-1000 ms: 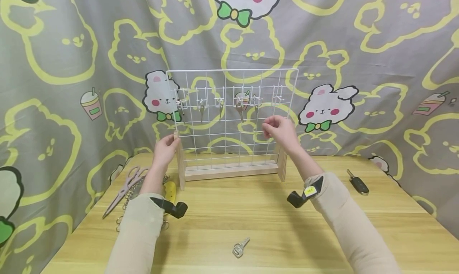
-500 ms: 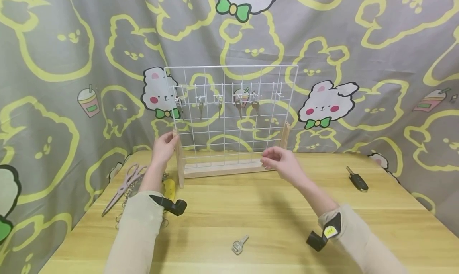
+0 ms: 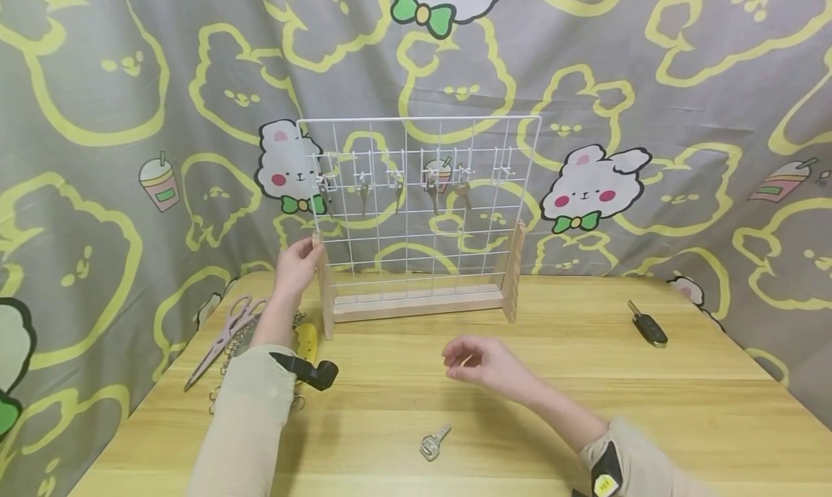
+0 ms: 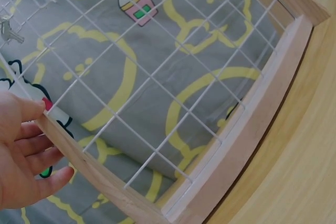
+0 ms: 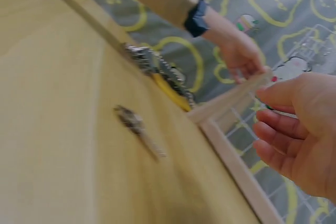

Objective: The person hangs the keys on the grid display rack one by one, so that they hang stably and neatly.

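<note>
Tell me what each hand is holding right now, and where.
Left hand grips the grid rack by its left wooden post. Right hand holds nothing, hovering above the table.

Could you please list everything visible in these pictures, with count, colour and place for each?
wire grid rack: one, white grid on a light wooden base, upright at the back middle of the table.
keys on rack hooks: about five, silvery, hanging in a row on the upper grid.
loose key: one, silver, on the table near the front middle.
car key: one, black, on the table to the right.
scissors: one pair, pale pinkish-grey, on the table to the left.
yellow item: one, beside the left forearm, partly hidden.
chain: one, metallic, near the scissors.
table: one, light wood.
backdrop cloth: grey with yellow outlines and rabbits.
left hand: holds the rack's left wooden post.
right hand: over the table, holding nothing.
</note>
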{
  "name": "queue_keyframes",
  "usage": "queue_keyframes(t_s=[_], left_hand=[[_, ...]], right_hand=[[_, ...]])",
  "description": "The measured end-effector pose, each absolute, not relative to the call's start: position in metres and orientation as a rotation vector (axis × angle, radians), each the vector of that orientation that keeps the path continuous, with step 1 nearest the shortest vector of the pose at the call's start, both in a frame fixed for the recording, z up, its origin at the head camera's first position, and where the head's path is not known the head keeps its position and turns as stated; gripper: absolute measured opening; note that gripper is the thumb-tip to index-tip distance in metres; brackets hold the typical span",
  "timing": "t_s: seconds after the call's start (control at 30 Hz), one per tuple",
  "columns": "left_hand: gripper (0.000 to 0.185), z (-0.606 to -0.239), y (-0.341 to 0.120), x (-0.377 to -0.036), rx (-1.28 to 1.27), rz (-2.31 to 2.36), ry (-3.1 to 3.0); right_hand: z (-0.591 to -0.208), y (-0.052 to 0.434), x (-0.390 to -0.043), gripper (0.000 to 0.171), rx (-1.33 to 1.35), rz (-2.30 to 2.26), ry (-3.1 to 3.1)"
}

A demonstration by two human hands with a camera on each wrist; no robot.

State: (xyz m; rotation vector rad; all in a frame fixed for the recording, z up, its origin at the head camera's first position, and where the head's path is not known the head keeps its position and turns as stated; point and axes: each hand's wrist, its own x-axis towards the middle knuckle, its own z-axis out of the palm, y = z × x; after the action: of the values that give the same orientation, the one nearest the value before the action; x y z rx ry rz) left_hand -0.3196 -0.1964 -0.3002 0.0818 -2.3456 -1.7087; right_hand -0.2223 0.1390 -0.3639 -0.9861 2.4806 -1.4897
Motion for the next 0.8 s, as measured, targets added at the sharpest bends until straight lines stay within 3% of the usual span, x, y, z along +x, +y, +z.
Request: queue_keyframes(t_s=[0.43,0.8], left_hand=[[0.052,-0.299,-0.196,-0.318,0.085,-1.707,-2.351],[0.051,-0.299,-0.196,-0.318,0.092,-1.698,-2.352]], right_hand=[[-0.395,0.126,-0.202,0.027,-1.132,-1.375,2.21],[-0.405,0.117,-0.194,0.022,-1.259,-1.163,2.23]])
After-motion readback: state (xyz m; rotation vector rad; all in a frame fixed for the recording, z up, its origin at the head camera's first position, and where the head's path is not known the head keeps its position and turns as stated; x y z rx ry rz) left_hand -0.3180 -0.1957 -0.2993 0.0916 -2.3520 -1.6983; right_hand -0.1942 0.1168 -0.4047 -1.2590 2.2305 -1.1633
